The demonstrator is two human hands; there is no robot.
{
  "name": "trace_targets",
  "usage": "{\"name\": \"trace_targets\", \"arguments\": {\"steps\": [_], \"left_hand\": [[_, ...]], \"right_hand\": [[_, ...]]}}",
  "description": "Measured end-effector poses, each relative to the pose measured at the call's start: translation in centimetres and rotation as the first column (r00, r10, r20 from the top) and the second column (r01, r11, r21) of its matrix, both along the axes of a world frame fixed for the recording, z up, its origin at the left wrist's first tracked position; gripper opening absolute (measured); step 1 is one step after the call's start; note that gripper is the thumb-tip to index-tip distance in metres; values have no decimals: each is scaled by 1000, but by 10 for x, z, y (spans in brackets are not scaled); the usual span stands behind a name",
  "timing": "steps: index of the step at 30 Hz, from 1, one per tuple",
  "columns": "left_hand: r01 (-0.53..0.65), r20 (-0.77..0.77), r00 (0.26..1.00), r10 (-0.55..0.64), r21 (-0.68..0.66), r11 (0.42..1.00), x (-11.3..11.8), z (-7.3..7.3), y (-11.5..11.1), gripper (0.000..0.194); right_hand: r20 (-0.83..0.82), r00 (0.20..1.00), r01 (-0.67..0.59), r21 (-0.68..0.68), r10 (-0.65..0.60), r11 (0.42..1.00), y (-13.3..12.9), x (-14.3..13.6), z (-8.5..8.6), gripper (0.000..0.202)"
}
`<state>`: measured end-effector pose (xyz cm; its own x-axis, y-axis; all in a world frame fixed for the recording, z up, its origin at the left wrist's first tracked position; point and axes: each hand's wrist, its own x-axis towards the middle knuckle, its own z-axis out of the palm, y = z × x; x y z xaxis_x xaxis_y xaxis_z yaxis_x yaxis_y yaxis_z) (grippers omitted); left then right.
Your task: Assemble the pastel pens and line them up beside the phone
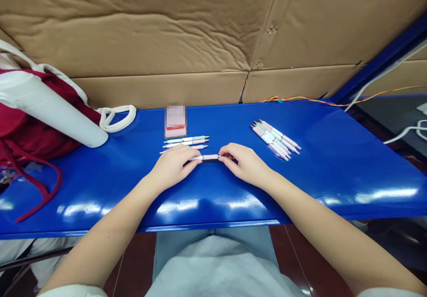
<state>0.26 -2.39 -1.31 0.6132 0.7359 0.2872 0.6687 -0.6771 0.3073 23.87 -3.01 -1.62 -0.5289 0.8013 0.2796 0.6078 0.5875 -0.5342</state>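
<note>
left hand (176,162) and right hand (247,163) pinch a pen (210,157) at opposite ends, probably for steadiness; three other pens (185,143) lie nearer the tabletop's (230,123) back edge, handy I guess

I count two hands on site: one left hand (175,163) and one right hand (246,163). Between them I record one held pen (210,157). Just beyond the left hand I tally three loose pens (187,143). Farther right I log one pen bundle (275,139); its pens overlap, so I cannot certify the exact number, only that it exceeds three. I enter one pink flat case (175,132), one red bag (43,134), one white cylinder (66,112) and one blue table (116,163). On the brown backing (150,39) I find three fastener clusters (271,30).
</note>
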Motion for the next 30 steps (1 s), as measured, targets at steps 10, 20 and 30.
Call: {"name": "trace_targets", "arguments": {"steps": [10, 20, 30], "left_hand": [[-1, 3, 1000, 1, -3, 1000, 1, -1, -1, 23], [14, 7, 1000, -14, -29, 999, 2, -2, -2, 24], [1, 19, 1000, 0, -34, 999, 2, -1, -3, 24]], "right_hand": [[-86, 996, 9, -130, -20, 992, 3, 0, -3, 12], [39, 999, -18, -84, 21, 996, 5, -1, -4, 27], [-80, 996, 13, -182, -28, 983, 0, 2, -2, 8]]}}
